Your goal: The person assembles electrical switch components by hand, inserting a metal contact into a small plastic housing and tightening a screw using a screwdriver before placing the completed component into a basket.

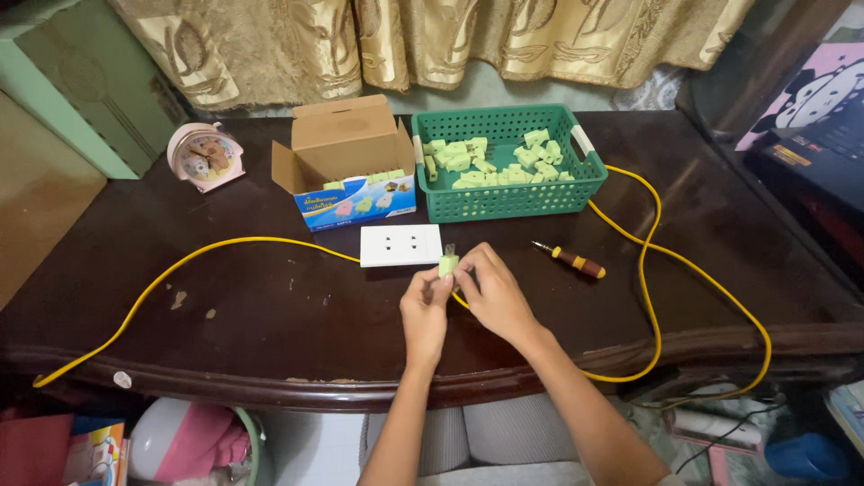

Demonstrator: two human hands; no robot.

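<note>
Over the dark wooden table (270, 306), my left hand (424, 309) and my right hand (493, 292) meet at the middle front. Together they pinch a small light-green plug (447, 264) with metal prongs pointing up. A yellow cable (207, 255) runs across the table and reaches my hands from both sides. Just behind the plug lies a white socket block (400, 245). A green basket (509, 200) behind it holds several more light-green plugs (490, 162).
An open cardboard box (346, 162) with more green plugs stands left of the basket. A pink alarm clock (204, 157) sits at the far left. A screwdriver with a red and yellow handle (571, 259) lies right of my hands. Curtains hang behind the table.
</note>
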